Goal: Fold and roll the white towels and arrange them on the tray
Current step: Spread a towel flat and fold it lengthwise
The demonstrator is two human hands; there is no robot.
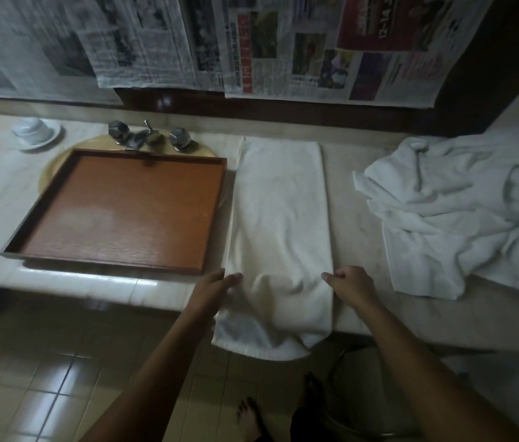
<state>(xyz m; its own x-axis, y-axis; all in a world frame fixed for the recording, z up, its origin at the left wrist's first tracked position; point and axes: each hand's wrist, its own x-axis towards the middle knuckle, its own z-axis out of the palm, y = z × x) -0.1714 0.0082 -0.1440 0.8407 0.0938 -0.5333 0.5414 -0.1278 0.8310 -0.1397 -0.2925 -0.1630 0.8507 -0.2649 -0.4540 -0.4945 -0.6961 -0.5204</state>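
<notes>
Folded white towel (279,231) flat beside empty wooden tray (118,205); crumpled towels (462,212) right.

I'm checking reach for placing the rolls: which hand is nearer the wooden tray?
Left. The left hand pinches the folded towel right beside the tray; the right hand grips its opposite edge, farther off.

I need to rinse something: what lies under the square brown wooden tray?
A pale yellow oval sink basin; only its rim shows left of and behind the brown wooden tray, which hides its bowl and drain.
</notes>
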